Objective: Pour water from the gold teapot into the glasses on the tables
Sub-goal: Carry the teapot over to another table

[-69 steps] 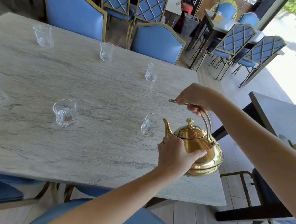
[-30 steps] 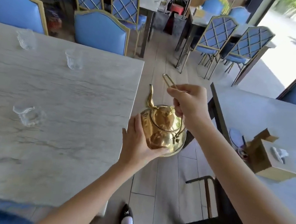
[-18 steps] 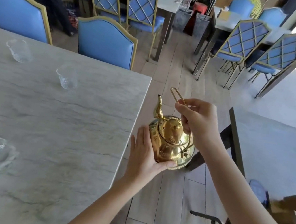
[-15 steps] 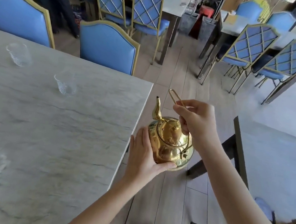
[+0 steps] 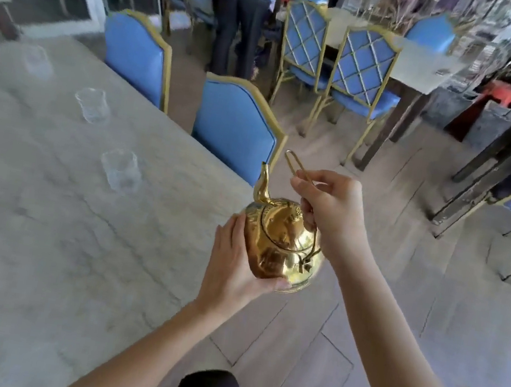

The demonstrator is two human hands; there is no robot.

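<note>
While gripped by both hands — one gold teapot (image 5: 279, 246), three glasses (image 5: 120, 169) tableside.

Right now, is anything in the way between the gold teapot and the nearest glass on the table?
Nothing visible: bare marble lies between the gold teapot, held by the left hand and right hand, and the nearest glass.

One head-worn view looks steeply down, close over the hands (image 5: 327, 214).
</note>
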